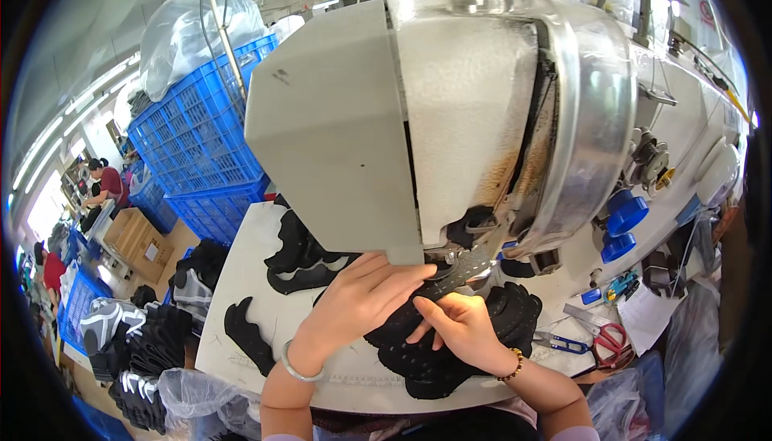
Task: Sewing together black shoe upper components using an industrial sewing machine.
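A large grey-white sewing machine (pixel 338 119) fills the middle, its head right above my hands. My left hand (pixel 354 300), with a bangle at the wrist, has its fingers stretched out over black perforated fabric beside the stitching area. To its right, my right hand (pixel 466 328), wearing a beaded bracelet, pinches the black fabric (pixel 434 373) between thumb and fingers. The fabric lies bunched under both hands, and a strip of it runs up under the machine head. The needle is hard to make out. More cut black pieces (pixel 301 252) lie left of my left hand.
A curved black piece (pixel 249 332) rests on the white table (pixel 241 276). Blue-handled snips (pixel 563 343) and red-handled scissors (pixel 611 347) are at the right. Stacked blue crates (pixel 193 127) stand far left, above piled grey and black shoe uppers (pixel 153 344). A person (pixel 106 182) works in the background.
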### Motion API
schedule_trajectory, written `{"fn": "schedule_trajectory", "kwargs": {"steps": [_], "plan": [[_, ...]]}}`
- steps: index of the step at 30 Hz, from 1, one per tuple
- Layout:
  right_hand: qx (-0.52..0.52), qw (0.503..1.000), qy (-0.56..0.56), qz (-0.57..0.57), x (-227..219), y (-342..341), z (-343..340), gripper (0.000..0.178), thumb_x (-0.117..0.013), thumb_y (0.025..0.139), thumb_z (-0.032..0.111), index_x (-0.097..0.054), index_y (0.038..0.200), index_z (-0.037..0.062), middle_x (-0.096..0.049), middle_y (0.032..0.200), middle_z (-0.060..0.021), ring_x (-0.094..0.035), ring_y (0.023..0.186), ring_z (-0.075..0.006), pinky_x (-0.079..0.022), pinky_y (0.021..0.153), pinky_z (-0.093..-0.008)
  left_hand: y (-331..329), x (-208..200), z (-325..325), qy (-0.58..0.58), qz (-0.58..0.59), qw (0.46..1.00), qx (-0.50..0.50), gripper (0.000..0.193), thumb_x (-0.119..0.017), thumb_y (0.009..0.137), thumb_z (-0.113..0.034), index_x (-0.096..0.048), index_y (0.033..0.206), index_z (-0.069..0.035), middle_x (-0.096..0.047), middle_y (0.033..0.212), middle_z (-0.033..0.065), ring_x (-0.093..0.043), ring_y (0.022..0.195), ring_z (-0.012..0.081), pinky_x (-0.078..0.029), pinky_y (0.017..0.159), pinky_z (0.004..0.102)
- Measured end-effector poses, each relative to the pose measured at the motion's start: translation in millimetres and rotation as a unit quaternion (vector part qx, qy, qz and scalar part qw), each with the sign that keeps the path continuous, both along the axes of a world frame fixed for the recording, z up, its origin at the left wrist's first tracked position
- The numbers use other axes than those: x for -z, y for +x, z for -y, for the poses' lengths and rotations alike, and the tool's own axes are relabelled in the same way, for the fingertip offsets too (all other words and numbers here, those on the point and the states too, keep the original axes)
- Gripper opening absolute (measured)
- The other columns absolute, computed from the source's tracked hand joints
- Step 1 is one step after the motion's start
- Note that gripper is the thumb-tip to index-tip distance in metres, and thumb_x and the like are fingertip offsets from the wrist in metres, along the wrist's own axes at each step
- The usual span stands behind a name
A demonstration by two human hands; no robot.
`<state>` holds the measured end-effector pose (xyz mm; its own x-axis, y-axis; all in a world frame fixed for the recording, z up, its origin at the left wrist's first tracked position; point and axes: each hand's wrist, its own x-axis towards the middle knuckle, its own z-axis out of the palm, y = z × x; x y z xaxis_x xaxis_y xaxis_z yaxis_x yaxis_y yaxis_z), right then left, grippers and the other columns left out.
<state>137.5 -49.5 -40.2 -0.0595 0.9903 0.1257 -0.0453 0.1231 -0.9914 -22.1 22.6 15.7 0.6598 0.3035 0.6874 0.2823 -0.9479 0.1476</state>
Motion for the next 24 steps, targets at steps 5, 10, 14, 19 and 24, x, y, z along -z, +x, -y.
{"fn": "schedule_trajectory", "kwargs": {"steps": [5, 10, 14, 19, 24], "plan": [[-0.043, 0.997, 0.048, -0.04, 6.6, 5.5, -6.0, 0.032, -0.054, 0.094, 0.024, -0.063, 0.077, -0.0023, -0.068, 0.068, -0.0074, -0.051, 0.048, -0.0043, -0.041, 0.044, -0.0174, -6.0, -4.9, -1.2, 0.007, -0.067, 0.997, 0.04, 0.031, -0.065, 0.074, -0.008, -0.063, 0.105, -0.005, -0.062, 0.103, 0.0039, -0.06, 0.089, 0.0223, -0.049, 0.079, 0.0332], [-0.068, 0.995, 0.054, -0.056, 9.9, 5.3, -8.5, 0.032, -0.052, 0.095, 0.022, -0.063, 0.077, -0.0017, -0.068, 0.07, -0.0082, -0.051, 0.048, -0.0047, -0.042, 0.045, -0.0176, -8.8, -2.2, -0.9, 0.014, -0.085, 0.995, 0.046, 0.031, -0.066, 0.074, -0.008, -0.062, 0.105, -0.004, -0.06, 0.11, 0.0046, -0.059, 0.091, 0.0221, -0.049, 0.081, 0.0334], [-0.072, 0.995, 0.053, -0.052, 11.5, 6.2, -7.8, 0.029, -0.051, 0.095, 0.022, -0.062, 0.082, -0.0015, -0.068, 0.071, -0.0081, -0.052, 0.049, -0.0046, -0.042, 0.046, -0.0175, -7.2, 0.3, 1.0, 0.045, -0.087, 0.994, 0.047, 0.03, -0.065, 0.075, -0.008, -0.062, 0.104, -0.003, -0.059, 0.111, 0.0059, -0.058, 0.093, 0.0224, -0.049, 0.081, 0.0327], [-0.095, 0.994, 0.038, -0.046, 17.7, 10.7, -11.1, 0.026, -0.051, 0.095, 0.023, -0.062, 0.09, -0.0003, -0.069, 0.074, -0.0056, -0.054, 0.052, -0.0057, -0.043, 0.048, -0.0183, -0.7, -0.1, 2.4, 0.059, -0.097, 0.993, 0.019, 0.027, -0.066, 0.074, -0.009, -0.064, 0.1, -0.001, -0.061, 0.109, 0.0069, -0.06, 0.089, 0.0198, -0.05, 0.076, 0.0287], [-0.112, 0.993, 0.02, -0.018, 20.2, 12.5, -7.5, 0.029, -0.05, 0.096, 0.026, -0.062, 0.092, 0.0011, -0.07, 0.079, -0.0035, -0.054, 0.056, -0.0058, -0.044, 0.052, -0.0185, -0.3, -2.9, 12.0, 0.088, -0.093, 0.992, -0.011, 0.026, -0.067, 0.073, -0.01, -0.065, 0.098, -0.002, -0.061, 0.108, 0.005, -0.06, 0.087, 0.0165, -0.05, 0.075, 0.0266]]}}
